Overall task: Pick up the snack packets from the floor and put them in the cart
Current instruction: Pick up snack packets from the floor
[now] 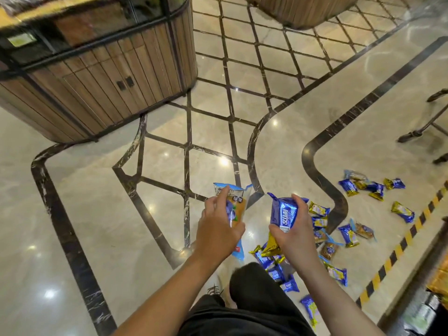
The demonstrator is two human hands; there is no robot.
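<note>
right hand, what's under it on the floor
Below the right hand, which grips a dark blue packet, blue-and-gold snack packets lie scattered on the glossy beige floor. The hand and forearm hide any packets beneath them.

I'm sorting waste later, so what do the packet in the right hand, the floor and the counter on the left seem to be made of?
Blue packet held by the right hand: probably glossy plastic or foil film; it crinkles and shines, with gold ends.
Floor: looks like polished beige stone or tile with dark veined inlay; it mirrors the ceiling lights.
Counter: wood-look vertical slats, matt, with black trim; real wood or laminate is unclear.
</note>
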